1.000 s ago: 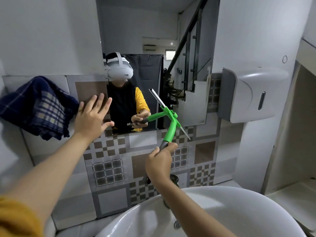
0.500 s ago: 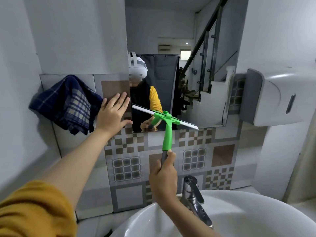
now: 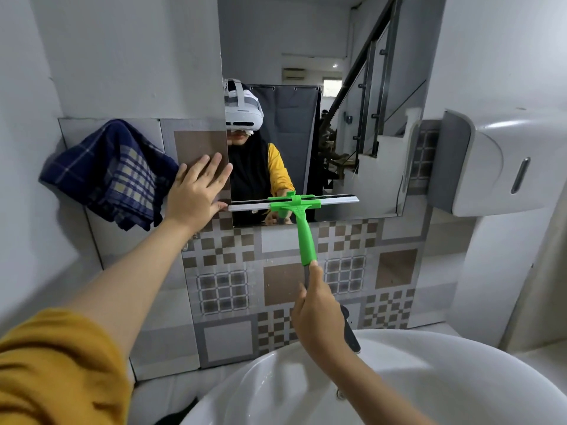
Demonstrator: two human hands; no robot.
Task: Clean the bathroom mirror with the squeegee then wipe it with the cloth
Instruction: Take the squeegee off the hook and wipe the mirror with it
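Green squeegee [image 3: 302, 223]: plastic handle upright, tilted slightly; blade bar horizontal, lying against the lower part of the mirror glass, just above the mirror's bottom edge.
Blade: black rubber strip along the top of a pale metal channel; left end near the mirror's left edge, right end short of the right edge.
Right hand [image 3: 319, 314]: closed around the dark lower grip of the squeegee handle, thumb extended up to the base of the green section.
Mirror [image 3: 362, 167]: fixed to the wall above the patterned tile band; reflects a person in a white headset and a yellow sleeve, a dark curtain, and a staircase railing.
Left hand [image 3: 196, 191]: open, fingers spread, palm flat against the tiled wall at the mirror's left edge; thumb near the left end of the blade.
Cloth [image 3: 107, 173]: navy plaid, hanging bunched on the wall to the left of the left hand, touching or just beside it; mount not visible.
Washbasin [image 3: 429, 378]: white, below the right forearm.
Faucet [image 3: 349, 332]: dark, mostly hidden behind the right hand.
Dispenser [image 3: 497, 167]: white and grey, wall-mounted, right of the mirror.
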